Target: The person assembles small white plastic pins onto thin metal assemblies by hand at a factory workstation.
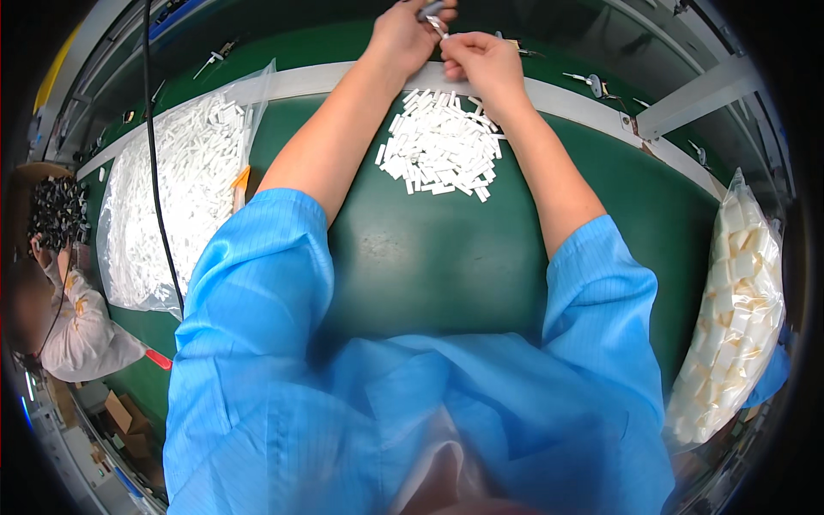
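Both of my hands are raised at the top middle, over the pale rail at the far side of the green table [403,283]. My left hand [402,39] is closed around a small grey part [432,10] with a shiny, light end. Close beside it, my right hand [489,67] pinches thumb and fingers together at a small white piece [444,35] against that part; the fingers partly hide it. Below my hands, between my forearms, lies a loose pile of short white tubes [442,146].
A clear bag of many white tubes [176,189] lies at left, crossed by a black cable [155,163]. A bag of cream-coloured blocks [734,309] stands at right. Beyond the rail [566,96] lie small white-and-metal parts [592,83]. At far left a person [86,330] reaches toward dark parts [58,210].
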Motion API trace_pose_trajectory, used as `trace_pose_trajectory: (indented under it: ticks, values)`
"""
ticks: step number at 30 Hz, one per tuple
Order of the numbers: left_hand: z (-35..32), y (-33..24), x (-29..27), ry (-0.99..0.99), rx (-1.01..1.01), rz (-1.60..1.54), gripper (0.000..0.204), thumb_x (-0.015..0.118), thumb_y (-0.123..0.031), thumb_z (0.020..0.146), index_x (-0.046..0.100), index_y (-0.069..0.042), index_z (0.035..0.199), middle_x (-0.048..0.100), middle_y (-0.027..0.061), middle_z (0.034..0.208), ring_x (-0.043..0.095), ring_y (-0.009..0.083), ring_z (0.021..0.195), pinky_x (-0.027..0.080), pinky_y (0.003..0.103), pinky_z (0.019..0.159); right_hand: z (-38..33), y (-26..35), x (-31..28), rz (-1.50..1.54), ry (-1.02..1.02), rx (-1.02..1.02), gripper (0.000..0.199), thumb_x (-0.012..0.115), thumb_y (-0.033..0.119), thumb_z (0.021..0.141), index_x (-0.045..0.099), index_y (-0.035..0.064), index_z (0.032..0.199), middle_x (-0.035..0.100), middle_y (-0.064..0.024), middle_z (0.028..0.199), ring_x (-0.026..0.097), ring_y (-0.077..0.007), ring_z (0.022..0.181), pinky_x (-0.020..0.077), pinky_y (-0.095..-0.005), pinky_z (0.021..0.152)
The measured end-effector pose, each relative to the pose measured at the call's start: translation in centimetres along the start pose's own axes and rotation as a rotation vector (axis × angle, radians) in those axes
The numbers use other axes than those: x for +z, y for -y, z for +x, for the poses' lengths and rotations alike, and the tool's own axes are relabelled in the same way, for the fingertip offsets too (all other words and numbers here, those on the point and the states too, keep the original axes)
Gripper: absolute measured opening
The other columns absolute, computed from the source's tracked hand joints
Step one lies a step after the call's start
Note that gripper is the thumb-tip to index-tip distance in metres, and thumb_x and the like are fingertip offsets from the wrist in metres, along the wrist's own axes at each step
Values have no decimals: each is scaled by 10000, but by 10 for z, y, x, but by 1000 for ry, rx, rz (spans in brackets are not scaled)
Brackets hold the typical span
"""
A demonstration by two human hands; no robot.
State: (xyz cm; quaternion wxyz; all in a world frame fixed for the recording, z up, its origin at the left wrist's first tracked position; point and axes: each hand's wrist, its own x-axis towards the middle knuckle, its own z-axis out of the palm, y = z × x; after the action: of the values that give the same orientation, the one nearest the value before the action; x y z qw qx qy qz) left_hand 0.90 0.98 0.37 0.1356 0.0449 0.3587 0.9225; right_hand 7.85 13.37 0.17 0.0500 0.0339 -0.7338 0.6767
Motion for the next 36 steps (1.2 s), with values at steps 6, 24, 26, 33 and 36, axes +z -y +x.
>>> trace_pose_trajectory:
  ticks: [6,24,26,33,36]
  values:
    - [-19,16,27,-88,82,266,185,404,-214,985,503,-58,997,649,113,939,628,202,820,513,338,733,-2,8,-8,-151,-188,-150,201,656,135,850,672,-48,933,678,-68,770,645,-114,657,526,-227,632]
    - [-2,8,16,-99,130,514,198,480,-185,941,555,-2,951,648,110,872,618,181,744,512,299,651,-7,25,-18,-805,-132,-517,150,658,163,769,705,45,849,680,-116,748,658,-262,686,517,-335,665]
    - [-4,-8,2,129,499,936,210,529,-178,913,569,19,974,649,98,869,619,162,714,501,278,618,-8,47,-23,-894,41,-373,147,658,151,751,708,41,835,680,-118,743,658,-258,693,518,-335,683]
    - [-26,-24,9,-70,478,1702,195,639,-198,799,655,-26,889,663,168,804,647,312,803,511,389,723,-27,76,-21,-1303,387,-88,119,692,99,638,673,-4,692,670,-145,717,653,-254,686,531,-346,724]
    - [-30,-21,12,-81,382,1764,212,632,-247,811,669,-49,876,667,162,869,628,339,876,491,419,790,-25,72,-19,-1333,405,-98,189,687,73,609,671,-14,776,663,-183,840,660,-299,767,544,-370,741]
